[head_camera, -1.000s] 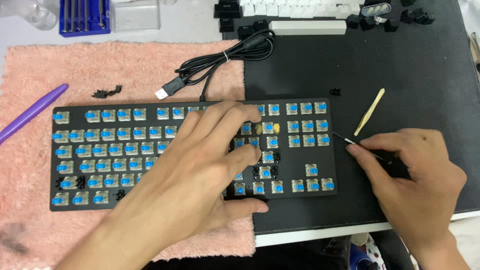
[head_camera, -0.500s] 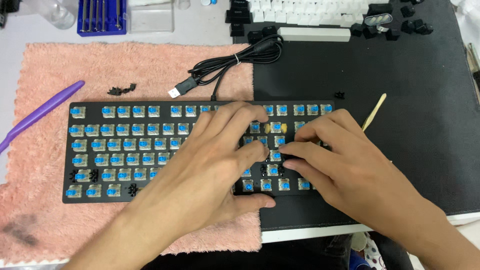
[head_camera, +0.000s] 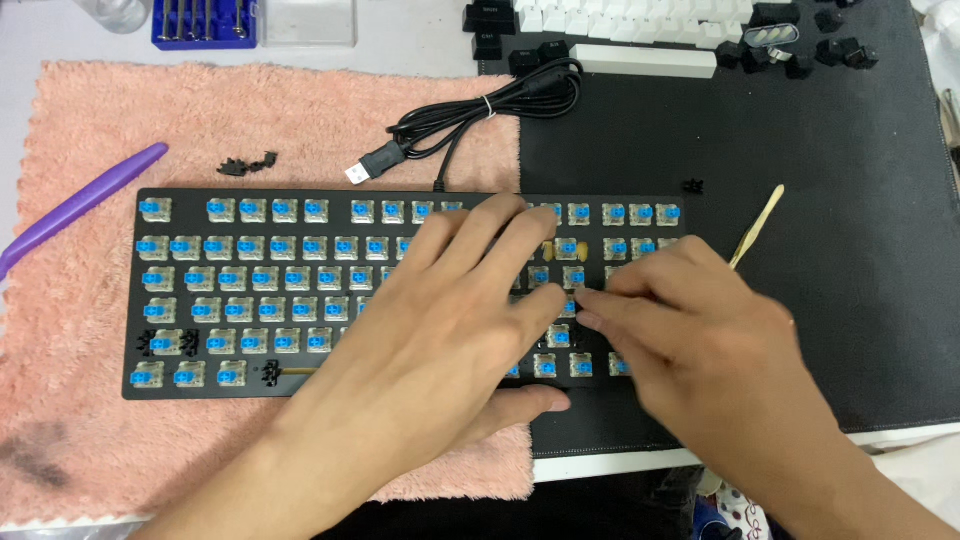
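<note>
A black keyboard (head_camera: 250, 300) with its keycaps off shows rows of blue switches. It lies across a pink towel (head_camera: 250, 120) and a black mat (head_camera: 820, 150). My left hand (head_camera: 440, 330) rests flat on the keyboard's right-middle with fingers spread and its thumb at the front edge. It holds nothing. My right hand (head_camera: 700, 340) hovers over the right end, fingertips pinched together at a switch beside my left fingers. The thin dark tool it held earlier is hidden under the fingers.
A coiled USB cable (head_camera: 480, 110) lies behind the keyboard. A purple tool (head_camera: 80, 205) is at left, and a pale wooden stick (head_camera: 757, 225) at right. White and black keycaps (head_camera: 620, 20) and a blue bit case (head_camera: 205, 22) sit at the back, with small black parts (head_camera: 245, 165) on the towel.
My right hand has moved left from the mat onto the keyboard's right end and met my left fingers. The left hand has stayed pressed on the keyboard.
</note>
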